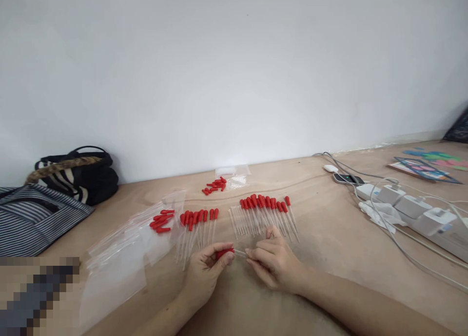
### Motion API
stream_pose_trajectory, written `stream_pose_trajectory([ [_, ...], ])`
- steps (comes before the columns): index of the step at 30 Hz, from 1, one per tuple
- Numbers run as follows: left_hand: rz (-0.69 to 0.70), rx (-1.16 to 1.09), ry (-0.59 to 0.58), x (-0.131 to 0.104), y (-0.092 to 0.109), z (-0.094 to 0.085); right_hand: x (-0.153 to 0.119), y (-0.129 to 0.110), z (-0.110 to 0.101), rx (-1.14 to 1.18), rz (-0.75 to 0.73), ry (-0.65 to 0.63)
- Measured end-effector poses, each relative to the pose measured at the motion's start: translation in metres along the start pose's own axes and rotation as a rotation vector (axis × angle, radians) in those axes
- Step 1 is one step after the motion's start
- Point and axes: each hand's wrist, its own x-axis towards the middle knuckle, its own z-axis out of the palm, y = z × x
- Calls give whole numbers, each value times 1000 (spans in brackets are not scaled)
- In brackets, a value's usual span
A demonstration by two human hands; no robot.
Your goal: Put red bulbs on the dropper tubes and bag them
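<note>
R forearm (pixel 351 294) nearest cam. L hand (pixel 203 272) pinches red bulb (pixel 224 253); R hand (pixel 276 265) fingertips grip clear tube (pixel 239 252), its end at bulb's mouth btwn the hands, over table (pixel 329 243). Can't tell if seated. Sideways push might snap tube; loose pinch could let bulb slip. R knuckles v. near capped row (pixel 261 199): a bump may roll it.
</note>
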Motion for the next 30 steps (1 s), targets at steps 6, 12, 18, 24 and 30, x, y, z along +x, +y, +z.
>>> stream_pose_trajectory([
  [6,12,-24,-29,-4,6,0,0,8,-5,-2,-116,-21],
  [12,165,-13,-54,-5,6,2,2,12,-5,-30,-169,10],
  [18,224,-1,-61,-4,6,4,0,11,-3,-46,-168,1],
  [24,203,42,-105,-5,6,6,-2,13,-1,30,-119,-101],
  [30,-29,-38,-165,-2,2,-1,-4,17,2,142,-14,-126],
])
